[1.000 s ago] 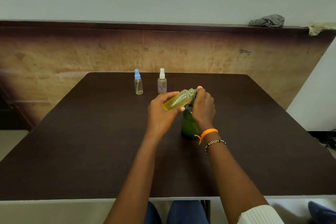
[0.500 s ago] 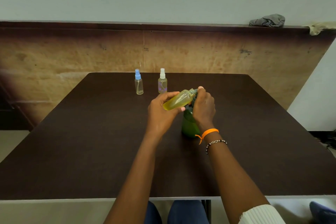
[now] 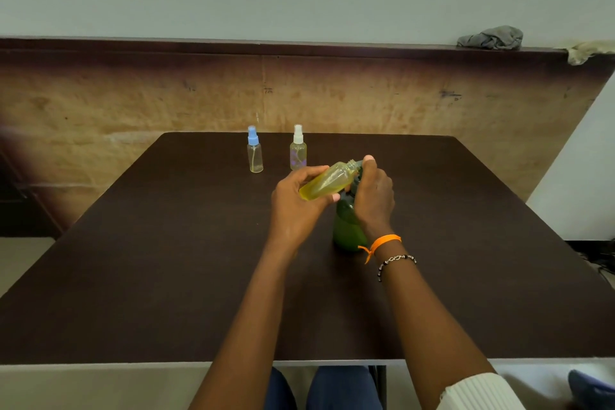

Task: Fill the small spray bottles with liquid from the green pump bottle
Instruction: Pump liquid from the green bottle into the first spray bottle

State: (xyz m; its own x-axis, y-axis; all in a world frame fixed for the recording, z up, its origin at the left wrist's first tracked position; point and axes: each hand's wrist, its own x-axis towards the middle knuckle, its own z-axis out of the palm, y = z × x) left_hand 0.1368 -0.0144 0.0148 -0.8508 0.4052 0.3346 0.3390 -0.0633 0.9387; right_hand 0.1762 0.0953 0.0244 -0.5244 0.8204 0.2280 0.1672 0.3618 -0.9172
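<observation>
Mid-fill: left hand [image 3: 296, 206] fingers gripping tilted uncapped small bottle [image 3: 327, 180] at nozzle, right hand [image 3: 374, 195] fingers closed over green pump bottle [image 3: 347, 226]; next, probably pressing pump steadily

three small spray bottles [image 3: 255, 156] [image 3: 298, 154] [image 3: 327, 180] (one uncapped), one green pump bottle [image 3: 347, 230]

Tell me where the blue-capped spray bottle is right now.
In the head view, the blue-capped spray bottle stands upright near the far edge of the dark table, just left of the white-capped spray bottle and beyond the left hand.
</observation>
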